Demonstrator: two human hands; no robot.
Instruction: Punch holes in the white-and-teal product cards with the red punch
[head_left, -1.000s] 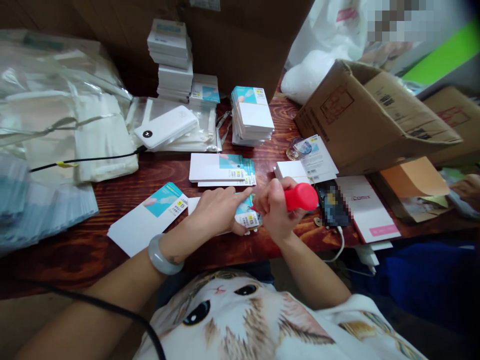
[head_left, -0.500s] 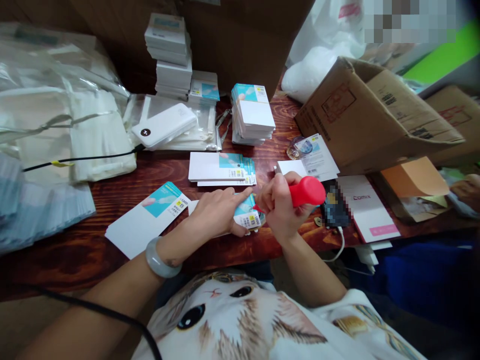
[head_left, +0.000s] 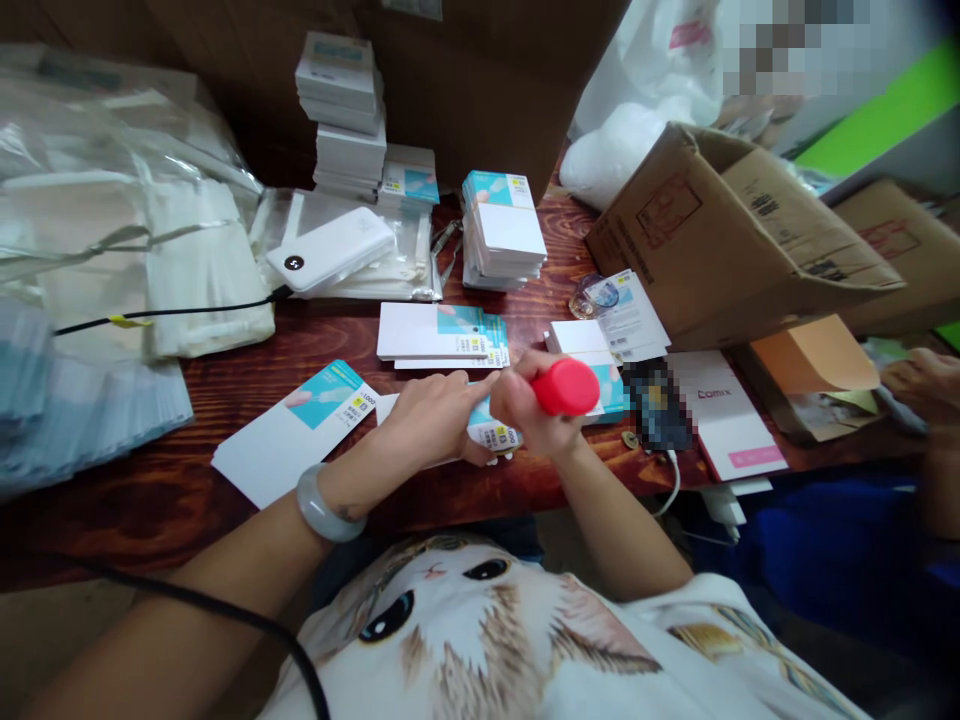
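Observation:
My left hand (head_left: 431, 415) rests palm down over a small stack of blue-and-white printed cards (head_left: 493, 432), fingers along the far side and thumb at the near edge, gripping it. A closed fist, my right hand (head_left: 532, 400), is wrapped around a tool with a round red handle (head_left: 568, 387). That tool's working end is hidden behind the fingers, over the right end of the stack. Left of my hands lies a fanned pile of matching cards (head_left: 296, 435). Another row of cards (head_left: 442, 335) lies just beyond my left hand.
Banded card stacks (head_left: 504, 235) stand at the back. A white power bank (head_left: 334, 250) with a black cable sits on plastic bags. On the right are a cardboard box (head_left: 720, 225), a dark phone-like device (head_left: 660, 405) and a Comix box (head_left: 739, 415). Another person's hand (head_left: 926, 385) shows far right.
My right hand and the red-handled tool have shifted slightly left, and the handle now points more toward the camera. My left hand stays on the card stack.

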